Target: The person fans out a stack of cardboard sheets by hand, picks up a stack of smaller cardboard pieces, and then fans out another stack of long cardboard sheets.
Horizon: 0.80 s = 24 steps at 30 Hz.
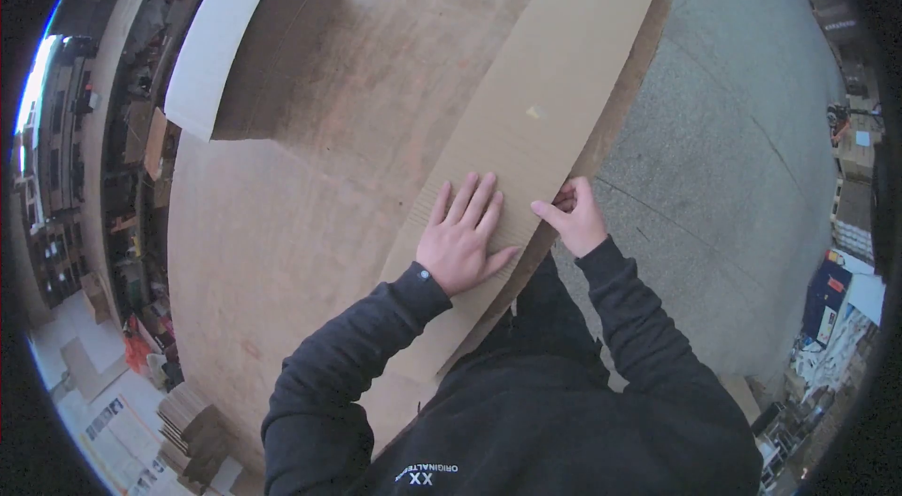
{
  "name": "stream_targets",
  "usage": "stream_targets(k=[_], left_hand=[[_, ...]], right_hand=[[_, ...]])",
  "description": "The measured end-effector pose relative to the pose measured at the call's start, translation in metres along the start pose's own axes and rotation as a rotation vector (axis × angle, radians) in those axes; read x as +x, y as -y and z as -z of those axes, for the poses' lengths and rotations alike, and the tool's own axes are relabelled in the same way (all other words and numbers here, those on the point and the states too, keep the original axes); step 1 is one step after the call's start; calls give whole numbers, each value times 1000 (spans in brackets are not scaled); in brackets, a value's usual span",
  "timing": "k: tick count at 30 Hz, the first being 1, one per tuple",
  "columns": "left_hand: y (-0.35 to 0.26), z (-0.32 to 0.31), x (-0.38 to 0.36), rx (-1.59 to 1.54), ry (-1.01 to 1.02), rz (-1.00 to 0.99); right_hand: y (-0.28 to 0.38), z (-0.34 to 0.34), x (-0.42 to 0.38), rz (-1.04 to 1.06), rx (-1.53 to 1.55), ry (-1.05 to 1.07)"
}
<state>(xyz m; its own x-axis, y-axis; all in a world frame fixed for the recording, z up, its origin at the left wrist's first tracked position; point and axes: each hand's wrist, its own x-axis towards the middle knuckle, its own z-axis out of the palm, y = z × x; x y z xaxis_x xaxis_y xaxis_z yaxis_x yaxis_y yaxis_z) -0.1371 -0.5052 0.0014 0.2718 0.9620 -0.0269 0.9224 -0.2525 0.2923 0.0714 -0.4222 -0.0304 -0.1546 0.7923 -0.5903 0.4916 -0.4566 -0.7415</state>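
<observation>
A long strip of brown cardboard (550,73) lies slantwise along the right edge of the wooden table (272,233), reaching from near my body to the far side. My left hand (462,238) rests flat on its near part, fingers stretched and a little spread, thumb out to the side. At the strip's right edge, my right hand (575,214) is closed, with the thumb at the edge and the other fingers curled beside it. What lies between those fingertips is partly hidden.
A stack of cardboard with a white top (230,40) stands at the table's far left. Cluttered shelving (141,148) runs along the left. Folded cardboard pieces (193,426) sit at lower left. Concrete floor (714,177) lies to the right, with boxes and scraps (836,336) beyond.
</observation>
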Motion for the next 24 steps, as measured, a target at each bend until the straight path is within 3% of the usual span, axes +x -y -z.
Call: stream_targets(k=[24], left_hand=[[-3,-3,-22,16,22,32]], right_hand=[[4,-4,-10,0,3,25]])
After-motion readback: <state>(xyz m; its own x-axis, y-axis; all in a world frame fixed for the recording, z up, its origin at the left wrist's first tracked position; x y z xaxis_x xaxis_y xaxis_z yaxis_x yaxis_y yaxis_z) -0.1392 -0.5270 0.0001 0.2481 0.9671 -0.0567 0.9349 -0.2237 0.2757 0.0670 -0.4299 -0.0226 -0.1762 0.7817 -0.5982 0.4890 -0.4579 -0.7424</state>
